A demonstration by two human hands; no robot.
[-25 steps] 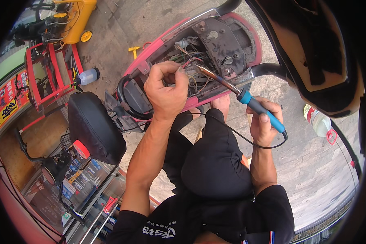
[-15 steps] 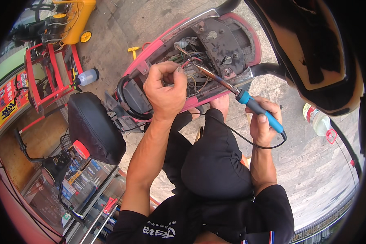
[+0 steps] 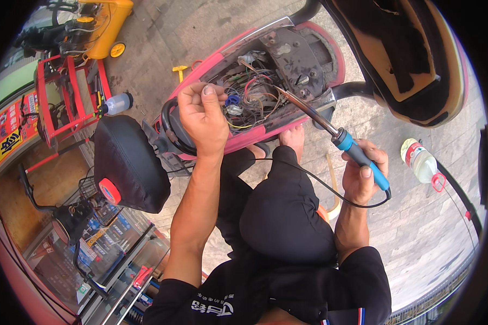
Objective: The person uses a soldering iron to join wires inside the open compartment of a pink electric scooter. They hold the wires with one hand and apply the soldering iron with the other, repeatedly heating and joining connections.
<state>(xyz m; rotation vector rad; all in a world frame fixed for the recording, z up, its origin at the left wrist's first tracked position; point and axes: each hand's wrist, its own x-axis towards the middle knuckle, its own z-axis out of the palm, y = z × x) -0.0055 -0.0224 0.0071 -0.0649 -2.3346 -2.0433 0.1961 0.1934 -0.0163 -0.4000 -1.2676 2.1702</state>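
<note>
My right hand [image 3: 364, 170] is wrapped round the blue and black handle of a soldering iron [image 3: 348, 143], its long metal shaft slanting up and left. The iron's tip hangs over the open body of a red scooter [image 3: 255, 132], near a tangle of coloured wires [image 3: 257, 97]. Over the near left part of that body is my left hand [image 3: 205, 116], closed with thumb and fingers drawn together. Whatever it may hold is too small to make out. A blue round part [image 3: 232, 100] lies among the wires beside its fingers.
A black cord [image 3: 314, 176] loops from the iron across my knees. The raised scooter seat [image 3: 444, 103] fills the upper right. A plastic bottle [image 3: 420, 162] rests on the paving at right. At left are a black padded seat [image 3: 130, 165], a red metal frame [image 3: 73, 103] and a yellow machine [image 3: 106, 30].
My left hand has drawn back left, away from the wires, uncovering them. My right hand has shifted slightly right and down with the soldering iron, and its tip is farther from the red wires.
</note>
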